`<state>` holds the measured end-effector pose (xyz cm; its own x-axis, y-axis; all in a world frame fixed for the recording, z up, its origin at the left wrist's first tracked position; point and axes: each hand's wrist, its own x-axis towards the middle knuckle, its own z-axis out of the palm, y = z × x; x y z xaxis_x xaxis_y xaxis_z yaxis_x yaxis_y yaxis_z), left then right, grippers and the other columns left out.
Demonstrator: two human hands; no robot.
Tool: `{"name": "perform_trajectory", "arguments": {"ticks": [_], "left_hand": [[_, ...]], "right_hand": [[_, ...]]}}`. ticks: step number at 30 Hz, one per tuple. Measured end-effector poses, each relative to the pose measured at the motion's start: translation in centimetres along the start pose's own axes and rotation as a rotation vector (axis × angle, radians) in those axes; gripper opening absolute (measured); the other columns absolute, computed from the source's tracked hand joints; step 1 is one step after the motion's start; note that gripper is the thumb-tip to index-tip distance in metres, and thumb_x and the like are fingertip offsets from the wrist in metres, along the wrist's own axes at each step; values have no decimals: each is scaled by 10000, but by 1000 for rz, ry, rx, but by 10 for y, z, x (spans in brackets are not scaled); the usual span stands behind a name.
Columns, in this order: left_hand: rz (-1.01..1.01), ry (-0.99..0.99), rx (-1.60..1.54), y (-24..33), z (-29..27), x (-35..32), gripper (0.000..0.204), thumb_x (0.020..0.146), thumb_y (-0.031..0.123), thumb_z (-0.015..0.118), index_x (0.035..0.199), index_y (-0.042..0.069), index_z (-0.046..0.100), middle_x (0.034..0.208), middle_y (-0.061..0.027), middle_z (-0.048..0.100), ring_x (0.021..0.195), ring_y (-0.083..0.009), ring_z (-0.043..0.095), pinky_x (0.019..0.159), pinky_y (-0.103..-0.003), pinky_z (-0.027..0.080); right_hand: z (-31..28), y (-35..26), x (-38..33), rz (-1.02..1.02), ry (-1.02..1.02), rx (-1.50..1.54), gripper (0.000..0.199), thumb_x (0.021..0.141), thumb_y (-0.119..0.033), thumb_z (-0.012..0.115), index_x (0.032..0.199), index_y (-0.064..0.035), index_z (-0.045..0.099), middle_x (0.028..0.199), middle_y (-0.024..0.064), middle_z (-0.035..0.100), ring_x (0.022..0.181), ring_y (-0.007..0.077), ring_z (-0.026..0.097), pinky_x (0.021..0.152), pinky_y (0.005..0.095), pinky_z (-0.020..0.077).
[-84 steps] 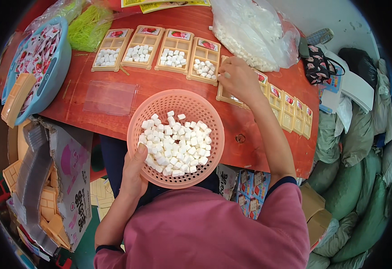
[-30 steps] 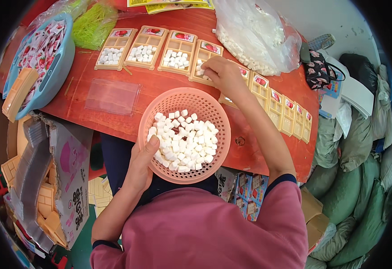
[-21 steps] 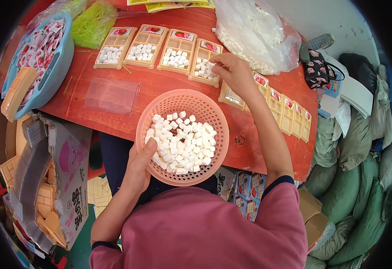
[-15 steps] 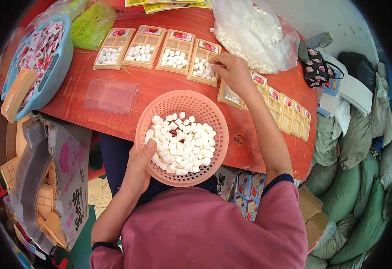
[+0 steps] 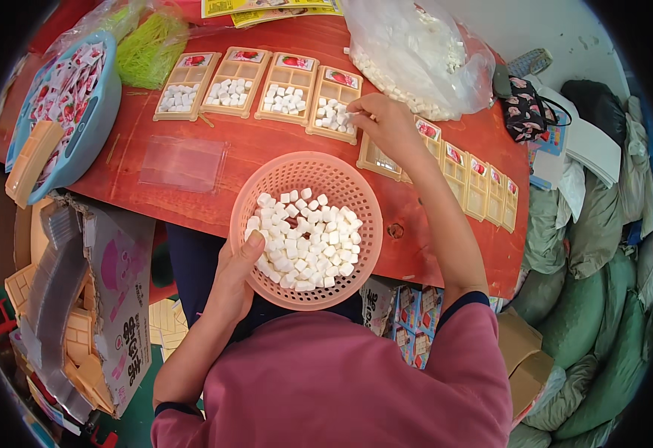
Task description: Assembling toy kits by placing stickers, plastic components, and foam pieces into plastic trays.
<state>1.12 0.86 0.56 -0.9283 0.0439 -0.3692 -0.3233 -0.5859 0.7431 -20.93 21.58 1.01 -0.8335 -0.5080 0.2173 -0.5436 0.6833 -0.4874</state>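
Note:
My left hand (image 5: pixel 237 272) grips the near left rim of a round pink plastic basket (image 5: pixel 370 196), thumb over the edge. White marshmallow cubes (image 5: pixel 319 257) fill much of it, and the bottom shows through a gap. Over a cream compartment tray (image 5: pixel 317 123) with a strawberry-picture packet at its top, my right hand (image 5: pixel 386 123) is closed in a pinch. Its fingertips are beside the white cubes in that tray; anything between them is too small to make out. Three similar trays (image 5: pixel 278 116) with white cubes stand to its left. More cream trays (image 5: pixel 455 175), overlapping, run to the right.
A blue basin (image 5: pixel 102 127) of small packets stands at left, a cream tray leaning on its rim. Behind are green shredded filler (image 5: pixel 151 56) and a clear bag (image 5: pixel 424 52) of white cubes. A clear plastic lid (image 5: pixel 183 163) lies on the red table (image 5: pixel 416 254).
My right hand stays at the same tray, its fingertips shifted slightly. The whole view has moved a little; the basket remains in my left hand.

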Motion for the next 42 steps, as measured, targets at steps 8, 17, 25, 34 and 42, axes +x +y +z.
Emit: {"name": "perform_trajectory", "arguments": {"ticks": [8,17,25,34,42], "left_hand": [[-9,-16,-15,3,4,8,560,905,351,470,1287,-40,349,1269,-145,459,1143,-203,478,962,-327,384],[-17,-195,-24,-1,22,22,613,904,368,485,1335,-12,269,1295,-144,414,1189,-220,428,989,-344,352],[-100,-134,43,-15,41,20,577,888,419,488,1264,-3,373,1199,-132,494,1097,-205,507,923,-347,421],[-132,-119,32,-14,46,25,543,905,406,451,1253,-6,391,1210,-133,490,1111,-209,495,945,-351,400],[-120,-121,29,-18,45,29,584,910,402,454,1303,-12,327,1258,-137,451,1141,-201,467,961,-335,379]], "right_hand": [[-8,-6,-7,-15,41,195,172,794,-126,602,911,-4,633,839,109,640,745,191,611,675,295,475],[-7,-96,-75,-240,-430,-13,670,743,-468,621,1250,-93,395,1198,169,453,1101,338,459,904,421,391],[-12,-90,-94,-138,-584,239,526,778,-367,616,1145,-32,443,1018,164,495,934,343,535,737,414,458],[-9,-70,-101,-344,-251,131,237,789,-182,590,983,-51,552,825,76,505,741,232,577,611,342,491],[-38,-56,-82,251,-286,718,154,868,-159,543,970,-63,605,795,-17,592,672,33,509,584,182,422]]}}
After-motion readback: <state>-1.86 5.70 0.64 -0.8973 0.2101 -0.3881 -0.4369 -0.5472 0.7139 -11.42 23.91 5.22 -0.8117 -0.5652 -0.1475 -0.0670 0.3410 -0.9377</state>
